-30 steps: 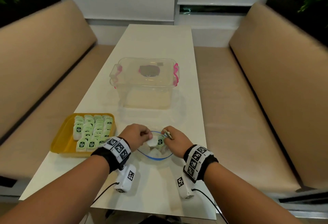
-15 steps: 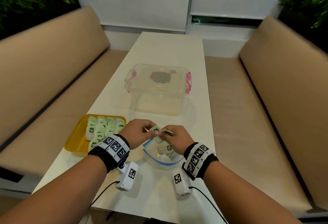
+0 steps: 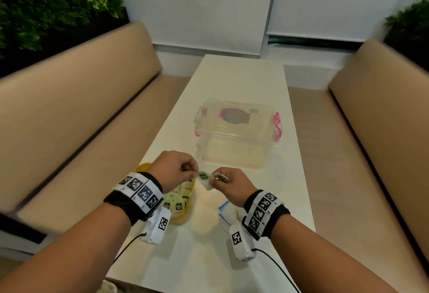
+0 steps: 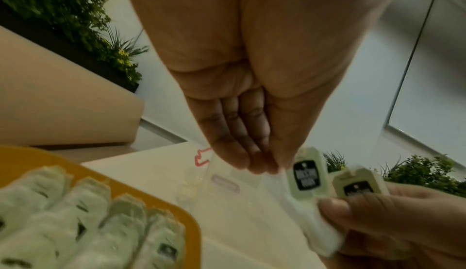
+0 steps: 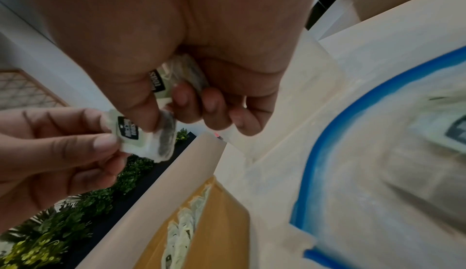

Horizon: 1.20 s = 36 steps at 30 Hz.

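Work in hand: passing one small pale-green packet (image 4: 306, 175) between the hands, above the near half of the table (image 3: 243, 79).
Left hand (image 3: 173, 169): fingers bunched, tips pinching the packet's upper end.
Right hand (image 3: 232, 186): thumb clamps the same packet's lower end; the curled fingers also hold further packets (image 5: 161, 80) against the palm.
Packet position: in the air between the two hands, touching both, clear of the table.
Long axis: appears to run from the left fingertips down toward the right thumb, black label facing the wrist cameras.
Zip bag (image 3: 224, 209): flat by the near right edge, directly below the right hand, which is the nearer hand.
Tray (image 4: 30, 155): yellow, at the near left edge under the left wrist, packed with like packets.
Clear box (image 3: 236, 135): mid-table, lid on, beyond both hands.
Judgement: one hand must release before the packet can travel; the bag lies downward from the right fingers.
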Tool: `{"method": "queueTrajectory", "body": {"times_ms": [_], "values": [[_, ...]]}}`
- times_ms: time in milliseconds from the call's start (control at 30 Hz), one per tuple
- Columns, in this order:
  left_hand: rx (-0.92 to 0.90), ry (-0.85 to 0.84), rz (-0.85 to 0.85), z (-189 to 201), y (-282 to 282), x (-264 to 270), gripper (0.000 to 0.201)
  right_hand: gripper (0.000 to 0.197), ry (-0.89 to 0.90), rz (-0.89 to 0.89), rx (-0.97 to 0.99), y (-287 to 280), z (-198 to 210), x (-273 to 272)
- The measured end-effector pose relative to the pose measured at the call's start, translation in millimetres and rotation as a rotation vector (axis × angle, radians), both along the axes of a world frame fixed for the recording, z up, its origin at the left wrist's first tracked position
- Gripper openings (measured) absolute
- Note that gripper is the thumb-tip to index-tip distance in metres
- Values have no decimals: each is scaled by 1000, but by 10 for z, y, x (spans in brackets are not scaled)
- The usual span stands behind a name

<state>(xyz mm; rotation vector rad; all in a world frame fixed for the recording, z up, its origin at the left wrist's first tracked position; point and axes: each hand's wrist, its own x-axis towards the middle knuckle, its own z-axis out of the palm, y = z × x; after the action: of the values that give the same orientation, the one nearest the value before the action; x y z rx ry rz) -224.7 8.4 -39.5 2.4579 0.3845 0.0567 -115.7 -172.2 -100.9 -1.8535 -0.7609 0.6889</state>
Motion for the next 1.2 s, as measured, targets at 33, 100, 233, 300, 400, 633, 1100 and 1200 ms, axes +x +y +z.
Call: {"method": "queueTrajectory", "body": {"times_ms": [33, 100, 233, 300, 400, 633, 1100, 1200], "values": [[2, -6, 8, 32, 104, -33, 11, 18, -9, 6, -9, 63, 18, -11], [-55, -25, 17, 79, 289, -102, 13, 11, -17, 26, -7, 193, 57, -35], [-189, -3, -6, 86, 511, -230, 29, 8, -35, 32, 17, 517, 128, -118], [-171, -25, -16, 75, 582, -274, 19, 10, -34, 50, 21, 685, 152, -186], [-111, -66, 15, 64, 738, -348, 3, 4, -37, 80, 14, 900, 178, -289], [338, 376, -168, -112, 1150, -489, 16, 6, 220, -116, -14, 1104, 154, -373], [449, 579, -174, -631, 1240, -187, 17, 27, 31, -203, -51, 1210, -112, -499], [462, 579, -177, -648, 1257, -176, 21, 21, 42, -205, -44, 1239, -119, -549]]}}
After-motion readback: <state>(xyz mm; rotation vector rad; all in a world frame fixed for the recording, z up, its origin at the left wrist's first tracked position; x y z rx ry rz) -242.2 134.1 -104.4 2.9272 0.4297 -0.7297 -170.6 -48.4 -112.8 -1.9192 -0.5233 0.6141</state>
